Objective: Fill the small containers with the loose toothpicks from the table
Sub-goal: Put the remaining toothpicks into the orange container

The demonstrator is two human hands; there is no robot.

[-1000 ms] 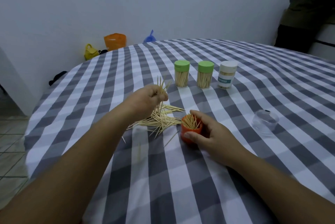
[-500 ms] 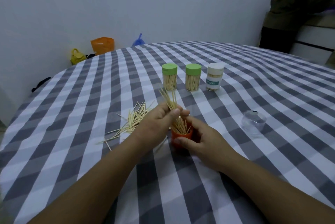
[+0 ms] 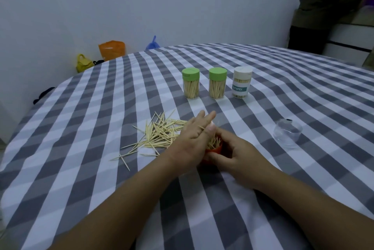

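Your right hand (image 3: pixel 236 156) curls round the small orange plastic container (image 3: pixel 213 151); your left hand (image 3: pixel 192 140), fingers straight and together, presses its bundled wooden toothpicks (image 3: pixel 214 142).

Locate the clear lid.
In the head view, the clear lid lies alone on the tablecloth, right of both hands and nearer than the white jar.
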